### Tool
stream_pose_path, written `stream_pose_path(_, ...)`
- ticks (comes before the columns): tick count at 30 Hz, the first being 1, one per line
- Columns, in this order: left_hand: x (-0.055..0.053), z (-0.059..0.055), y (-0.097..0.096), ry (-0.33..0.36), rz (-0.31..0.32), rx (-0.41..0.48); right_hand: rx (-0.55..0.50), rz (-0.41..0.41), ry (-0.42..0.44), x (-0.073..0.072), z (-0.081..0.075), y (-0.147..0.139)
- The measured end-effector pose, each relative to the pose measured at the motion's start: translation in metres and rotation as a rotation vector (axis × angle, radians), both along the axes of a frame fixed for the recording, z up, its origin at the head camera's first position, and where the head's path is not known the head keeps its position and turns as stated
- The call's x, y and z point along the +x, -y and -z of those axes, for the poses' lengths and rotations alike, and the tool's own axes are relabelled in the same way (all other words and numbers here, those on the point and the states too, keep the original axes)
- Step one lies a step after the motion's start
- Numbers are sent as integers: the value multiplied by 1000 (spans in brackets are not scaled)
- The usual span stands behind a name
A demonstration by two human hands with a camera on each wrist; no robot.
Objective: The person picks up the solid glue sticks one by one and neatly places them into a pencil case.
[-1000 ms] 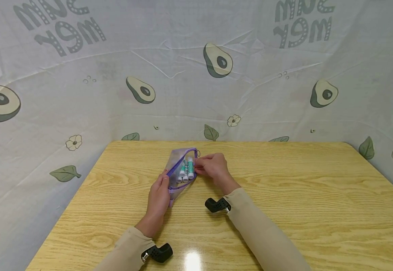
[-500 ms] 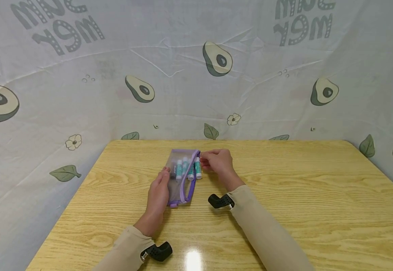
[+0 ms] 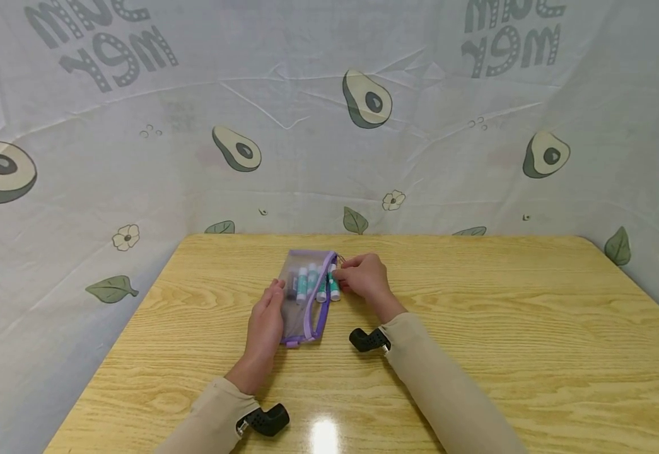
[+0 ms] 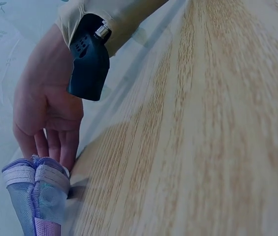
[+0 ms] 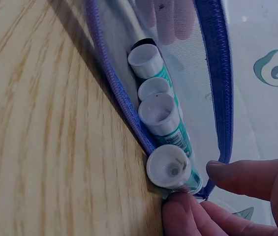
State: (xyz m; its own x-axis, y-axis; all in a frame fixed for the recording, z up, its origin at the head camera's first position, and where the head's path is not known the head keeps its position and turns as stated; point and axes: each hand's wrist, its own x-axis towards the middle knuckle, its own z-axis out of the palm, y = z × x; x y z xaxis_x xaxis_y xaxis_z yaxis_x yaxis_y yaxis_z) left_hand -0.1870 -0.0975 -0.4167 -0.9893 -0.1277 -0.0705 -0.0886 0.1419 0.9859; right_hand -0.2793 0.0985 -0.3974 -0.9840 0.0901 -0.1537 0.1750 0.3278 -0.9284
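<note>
A translucent mesh pouch [image 3: 294,320] with a purple zipper edge lies on the table, mouth to the right. Several white-and-teal glue sticks [image 3: 303,285] are inside, seen through the mesh. My left hand [image 3: 265,325] rests at the pouch's left side, fingers fairly straight, against its end in the left wrist view. At the mouth, my right hand [image 3: 366,277] has thumb and fingers about the outermost glue stick [image 5: 169,168]. Its fingers [image 5: 178,216] touch that stick from below; the thumb sits just off it in the right wrist view.
The wood-grain table [image 3: 505,328] stretches wide to the right. Behind it hangs a pale cloth [image 3: 306,157] printed with avocados and leaves. A dark thing [image 3: 292,285], too blurred to name, lies in the pouch beside the glue sticks.
The pouch has come down from a tilted, gaping position to lie flatter. My right hand first drew right off the mouth, then its thumb came back over the outermost glue stick.
</note>
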Motion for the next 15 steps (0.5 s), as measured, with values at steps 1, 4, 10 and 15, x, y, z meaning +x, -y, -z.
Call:
stream_pose_path(1, 0, 0, 0, -2, 0, -1, 27, -3, -8, 1, 0, 1)
stream_pose_path(4, 0, 0, 0, -1, 1, -2, 83, -6, -20, 3, -1, 2)
stream_pose_path(10, 0, 1, 0, 4, 3, -9, 27, -24, -12, 4, -2, 4)
stream_pose_path(15, -1, 1, -2, -6, -16, -25, -23, -35, 2, 4, -2, 7)
